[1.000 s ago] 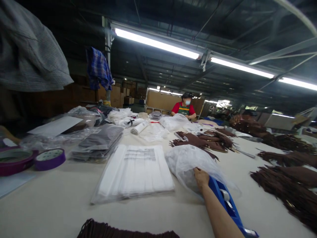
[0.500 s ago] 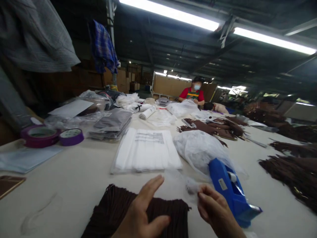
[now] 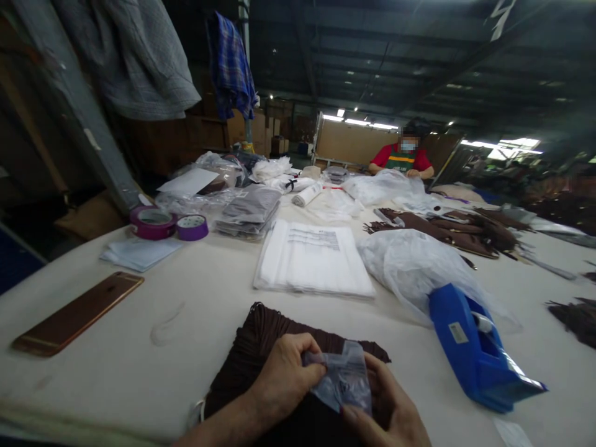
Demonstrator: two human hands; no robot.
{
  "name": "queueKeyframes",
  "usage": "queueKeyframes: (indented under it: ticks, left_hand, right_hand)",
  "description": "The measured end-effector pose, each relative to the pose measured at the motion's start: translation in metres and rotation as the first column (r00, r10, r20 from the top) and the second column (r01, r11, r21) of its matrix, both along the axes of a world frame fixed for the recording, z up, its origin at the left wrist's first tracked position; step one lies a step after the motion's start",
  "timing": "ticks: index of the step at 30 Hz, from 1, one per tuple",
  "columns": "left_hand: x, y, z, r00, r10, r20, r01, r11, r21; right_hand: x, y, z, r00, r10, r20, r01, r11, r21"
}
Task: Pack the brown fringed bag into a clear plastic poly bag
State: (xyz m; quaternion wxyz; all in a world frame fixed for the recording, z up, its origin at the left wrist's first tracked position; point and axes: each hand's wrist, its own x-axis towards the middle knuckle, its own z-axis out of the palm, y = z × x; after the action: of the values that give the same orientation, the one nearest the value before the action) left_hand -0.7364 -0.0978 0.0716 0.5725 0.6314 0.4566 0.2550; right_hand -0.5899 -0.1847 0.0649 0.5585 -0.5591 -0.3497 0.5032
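Both hands hold a small clear plastic bag (image 3: 345, 379) over a dark brown fringed piece (image 3: 251, 338) that lies at the table's near edge. My left hand (image 3: 291, 369) pinches the bag's left edge between thumb and finger. At its right side, my right hand (image 3: 388, 403) grips the bag with the thumb in front and fingers behind. Dark print or contents show through the plastic; I cannot tell which. Just beyond lies a stack of white plastic bags (image 3: 316, 264) with printed text. To the right stands a blue tape dispenser (image 3: 465, 347).
A phone (image 3: 79, 313) and two purple tape rolls (image 3: 192, 228) lie on the left. Behind them are bagged grey items (image 3: 249, 211). A crumpled clear bag (image 3: 414, 261) and brown fringed pieces (image 3: 447, 230) lie right. A masked person (image 3: 403, 158) sits across the table.
My left hand has gone from spread fingers to pinching the bag. My right hand has brought the bag left and nearer, over the brown piece. The view has turned left.
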Motion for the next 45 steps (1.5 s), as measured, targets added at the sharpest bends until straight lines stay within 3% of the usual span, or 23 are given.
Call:
queueKeyframes:
  ticks: [3,7,9,10,12,13,14,16,17,19,23,30,33,35,37,40,43,45]
  left_hand:
    - [-0.01,0.004,0.001,0.999,0.048,0.007,-0.049,0.997,0.059]
    - [-0.028,0.011,-0.015,0.987,0.156,0.025,-0.156,0.988,-0.008]
    - [-0.038,0.01,-0.027,0.971,0.234,-0.048,-0.223,0.96,0.17]
    - [-0.042,0.008,-0.032,0.95,0.304,-0.068,-0.261,0.896,0.359]
    - [-0.044,0.003,-0.037,0.921,0.388,-0.026,-0.246,0.632,0.735]
    - [-0.042,0.0,-0.038,0.94,0.341,-0.007,-0.173,0.495,0.851]
    - [-0.039,-0.002,-0.039,0.971,0.239,-0.034,-0.067,0.401,0.914]
    - [-0.029,-0.004,-0.039,0.981,0.01,-0.196,0.181,0.332,0.926]
    - [-0.024,-0.004,-0.041,0.958,-0.05,-0.283,0.283,0.335,0.899]
    - [-0.015,-0.004,-0.045,0.914,-0.045,-0.402,0.388,0.38,0.84]
    - [-0.013,-0.005,-0.056,0.913,-0.003,-0.408,0.362,0.47,0.805]
    - [-0.017,-0.007,-0.061,0.943,0.007,-0.332,0.281,0.52,0.807]
    - [-0.016,-0.006,-0.06,0.942,0.016,-0.336,0.276,0.533,0.8]
    - [-0.017,-0.006,-0.058,0.938,0.017,-0.346,0.287,0.522,0.803]
    - [-0.018,-0.008,-0.057,0.919,0.016,-0.394,0.339,0.48,0.809]
    - [-0.018,-0.011,-0.055,0.867,0.042,-0.497,0.431,0.439,0.789]
    - [-0.014,-0.013,-0.054,0.862,0.027,-0.506,0.43,0.487,0.76]
    - [-0.012,-0.012,-0.05,0.893,-0.031,-0.449,0.391,0.548,0.74]
  right_hand:
    - [-0.014,0.01,-0.002,0.997,-0.072,0.016,0.072,0.995,-0.062]
    - [-0.018,0.017,-0.022,0.983,-0.161,0.085,0.163,0.987,-0.007]
    - [-0.015,0.017,-0.037,0.956,-0.155,0.25,0.157,0.988,0.012]
    - [-0.013,0.017,-0.043,0.934,-0.132,0.332,0.139,0.99,0.003]
    - [-0.009,0.019,-0.054,0.89,-0.072,0.451,0.096,0.995,-0.03]
    - [-0.007,0.021,-0.058,0.872,-0.043,0.487,0.077,0.996,-0.05]
    - [-0.005,0.022,-0.06,0.859,-0.022,0.512,0.064,0.996,-0.066]
    - [-0.004,0.025,-0.06,0.854,0.006,0.52,0.046,0.995,-0.087]
    - [-0.004,0.026,-0.058,0.868,0.001,0.497,0.049,0.995,-0.088]
    - [-0.006,0.025,-0.053,0.924,-0.038,0.381,0.075,0.994,-0.085]
    - [-0.013,0.019,-0.038,0.979,-0.128,0.157,0.144,0.985,-0.096]
    - [-0.028,0.026,-0.022,0.99,-0.022,0.142,0.035,0.996,-0.086]
    - [-0.021,0.027,-0.022,0.984,-0.085,0.156,0.101,0.99,-0.095]
    - [-0.009,0.025,-0.025,0.954,-0.146,0.261,0.176,0.98,-0.094]
    - [0.006,0.021,-0.029,0.849,-0.193,0.492,0.258,0.964,-0.068]
    - [0.022,0.011,-0.031,0.546,-0.172,0.82,0.315,0.949,-0.011]
    - [0.018,0.003,-0.024,0.228,-0.226,0.947,0.263,0.951,0.163]
    - [0.006,0.005,-0.022,0.124,-0.374,0.919,0.065,0.927,0.368]
